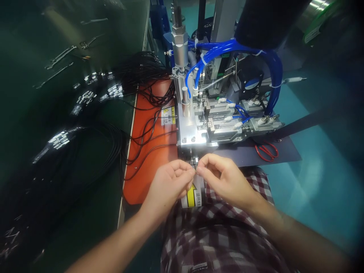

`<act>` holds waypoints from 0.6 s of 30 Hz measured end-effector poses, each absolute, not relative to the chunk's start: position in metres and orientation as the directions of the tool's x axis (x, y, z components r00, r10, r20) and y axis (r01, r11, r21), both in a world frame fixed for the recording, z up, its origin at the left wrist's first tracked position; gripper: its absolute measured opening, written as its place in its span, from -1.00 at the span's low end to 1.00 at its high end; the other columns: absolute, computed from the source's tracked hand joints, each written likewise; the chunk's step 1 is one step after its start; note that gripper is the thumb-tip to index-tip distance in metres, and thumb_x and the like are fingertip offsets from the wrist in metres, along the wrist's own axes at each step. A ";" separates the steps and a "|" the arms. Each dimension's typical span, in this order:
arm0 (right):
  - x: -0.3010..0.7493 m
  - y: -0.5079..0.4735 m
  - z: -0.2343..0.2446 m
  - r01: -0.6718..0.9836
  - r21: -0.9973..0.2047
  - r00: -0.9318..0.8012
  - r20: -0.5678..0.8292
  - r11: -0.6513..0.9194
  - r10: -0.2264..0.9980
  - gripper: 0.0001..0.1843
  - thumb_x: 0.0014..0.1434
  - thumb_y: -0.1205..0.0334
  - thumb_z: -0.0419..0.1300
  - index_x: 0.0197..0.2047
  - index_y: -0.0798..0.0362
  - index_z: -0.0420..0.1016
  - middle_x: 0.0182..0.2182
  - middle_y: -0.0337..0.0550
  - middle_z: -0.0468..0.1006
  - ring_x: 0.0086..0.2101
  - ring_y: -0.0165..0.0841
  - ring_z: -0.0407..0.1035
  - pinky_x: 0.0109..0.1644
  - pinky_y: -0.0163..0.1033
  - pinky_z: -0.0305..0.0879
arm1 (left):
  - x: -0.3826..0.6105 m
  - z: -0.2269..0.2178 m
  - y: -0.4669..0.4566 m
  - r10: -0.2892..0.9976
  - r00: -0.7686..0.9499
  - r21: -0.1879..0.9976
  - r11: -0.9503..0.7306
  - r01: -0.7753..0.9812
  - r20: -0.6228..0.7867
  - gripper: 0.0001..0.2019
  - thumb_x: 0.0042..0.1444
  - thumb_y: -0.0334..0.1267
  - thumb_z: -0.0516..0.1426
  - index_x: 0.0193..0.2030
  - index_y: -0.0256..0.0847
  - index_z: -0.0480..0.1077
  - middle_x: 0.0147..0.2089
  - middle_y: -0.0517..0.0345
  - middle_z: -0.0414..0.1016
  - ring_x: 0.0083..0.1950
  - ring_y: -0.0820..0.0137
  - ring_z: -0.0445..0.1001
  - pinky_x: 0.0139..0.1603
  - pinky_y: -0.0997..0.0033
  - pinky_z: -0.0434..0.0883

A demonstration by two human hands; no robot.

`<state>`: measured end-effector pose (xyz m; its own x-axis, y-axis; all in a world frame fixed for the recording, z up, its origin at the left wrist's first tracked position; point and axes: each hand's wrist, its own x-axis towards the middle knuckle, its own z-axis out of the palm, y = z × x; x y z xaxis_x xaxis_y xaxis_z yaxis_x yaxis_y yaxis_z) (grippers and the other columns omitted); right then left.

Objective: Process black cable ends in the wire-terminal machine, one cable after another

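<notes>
My left hand [172, 180] and my right hand [220, 175] meet fingertip to fingertip just in front of the metal machine [190, 131]. Both hands are closed in a pinch. What sits between the fingertips is too small to name. Beneath them lies a label with a yellow arrow [191, 197] on the machine's near end. Several black cables [153, 146] run from the machine's left side over an orange plate [142, 185].
Bundles of black cables with shiny ends [59, 140] lie on the dark green table at left, with wrenches [60, 57] beyond. Blue air tubes [227, 46] arch over the machine. Red-handled scissors [266, 151] rest on the dark plate at right.
</notes>
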<state>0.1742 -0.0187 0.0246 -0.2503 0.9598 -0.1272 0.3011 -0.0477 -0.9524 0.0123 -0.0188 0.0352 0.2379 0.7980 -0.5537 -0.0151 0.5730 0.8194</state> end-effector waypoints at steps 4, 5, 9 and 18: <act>0.171 -0.015 0.024 0.158 -0.949 -0.227 -0.303 -0.272 0.926 -0.81 0.22 0.21 0.10 -0.42 0.06 0.31 -0.63 -0.38 0.23 -0.62 -0.51 0.08 -0.57 -0.38 0.06 | 0.009 0.035 -0.017 0.919 0.163 0.926 0.330 0.184 -0.360 -0.88 0.12 -0.25 0.18 -0.36 -0.25 0.40 -0.55 0.30 0.35 -0.58 0.61 0.23 -0.58 0.63 0.19; 0.171 -0.014 0.023 0.119 -0.940 -0.222 -0.340 -0.320 0.914 -0.81 0.22 0.21 0.11 -0.43 0.06 0.30 -0.64 -0.40 0.22 -0.63 -0.52 0.06 -0.58 -0.38 0.05 | 0.008 0.034 -0.017 0.944 0.162 0.937 0.241 0.253 -0.287 -0.91 0.13 -0.26 0.18 -0.33 -0.24 0.41 -0.49 0.27 0.40 -0.52 0.57 0.32 -0.52 0.61 0.26; 0.173 -0.013 0.017 0.090 -0.923 -0.195 -0.384 -0.374 0.902 -0.77 0.21 0.14 0.11 -0.44 0.05 0.27 -0.68 -0.42 0.19 -0.65 -0.52 0.04 -0.59 -0.38 0.01 | 0.006 0.028 -0.017 0.973 0.232 0.854 -0.107 0.509 -0.016 -0.93 0.18 -0.35 0.11 -0.29 -0.21 0.43 -0.30 0.17 0.47 -0.28 0.44 0.43 -0.28 0.51 0.36; 0.175 -0.007 0.001 0.112 -0.916 -0.146 -0.398 -0.385 0.906 -0.74 0.21 0.08 0.11 -0.44 0.04 0.25 -0.69 -0.42 0.18 -0.64 -0.49 0.09 -0.58 -0.35 0.03 | 0.004 0.009 -0.007 0.849 0.480 0.596 -0.508 0.622 0.223 -0.79 0.20 -0.54 -0.01 -0.14 -0.29 0.39 -0.23 0.05 0.40 -0.22 0.40 0.43 -0.18 0.44 0.41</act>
<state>0.1749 -0.0070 0.0012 -0.1461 0.9056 -0.3982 0.1120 -0.3848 -0.9162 0.0038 -0.0073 0.0094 0.4798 0.8485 0.2230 0.6220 -0.5083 0.5956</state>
